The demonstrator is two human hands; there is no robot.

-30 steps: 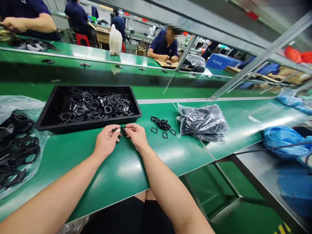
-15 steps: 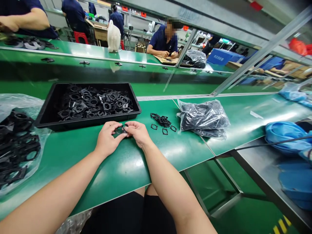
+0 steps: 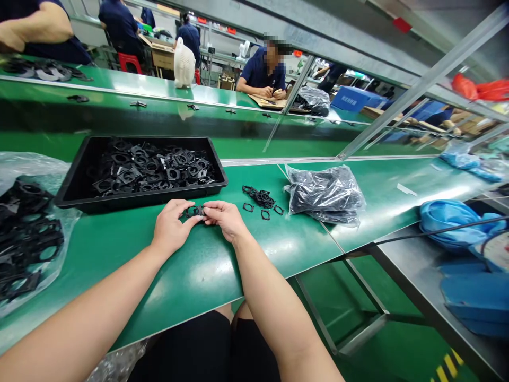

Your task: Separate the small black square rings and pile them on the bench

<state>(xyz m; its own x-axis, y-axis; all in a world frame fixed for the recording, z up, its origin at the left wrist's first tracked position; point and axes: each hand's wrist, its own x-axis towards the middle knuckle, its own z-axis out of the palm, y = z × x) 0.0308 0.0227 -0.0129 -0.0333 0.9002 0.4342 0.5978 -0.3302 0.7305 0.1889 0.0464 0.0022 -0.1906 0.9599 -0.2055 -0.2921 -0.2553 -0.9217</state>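
Held between the fingertips of both hands, a small, thin black part with a rounded opening point(image 3: 194, 211) is shown near the front edge of a black rectangular tray point(image 3: 147, 201), over a glossy green tabletop point(image 3: 199, 281). The outline of the part is dark and narrow, and green is seen through its opening; its finer details are too small to be made out, and much of its rim is covered by fingers. Its left side is pinched by the left hand point(image 3: 170, 227), with the thumb lowermost. Its right side is grasped by the right hand point(image 3: 226, 220), whose fingers are bent closely around it. Whether the part is touching the tabletop cannot be told.

The tray is filled with a jumbled heap of similar black parts point(image 3: 155, 167). To the right of the hands, a small pile of flat black rings point(image 3: 260, 197) is laid on the tabletop, with three separate black rings point(image 3: 265, 214) placed just in front of it. Farther right, black contents are enclosed in a clear, wrinkled plastic bag point(image 3: 324, 193). At the far left, larger black pieces point(image 3: 29, 233) are spread on clear plastic sheeting point(image 3: 70, 223).
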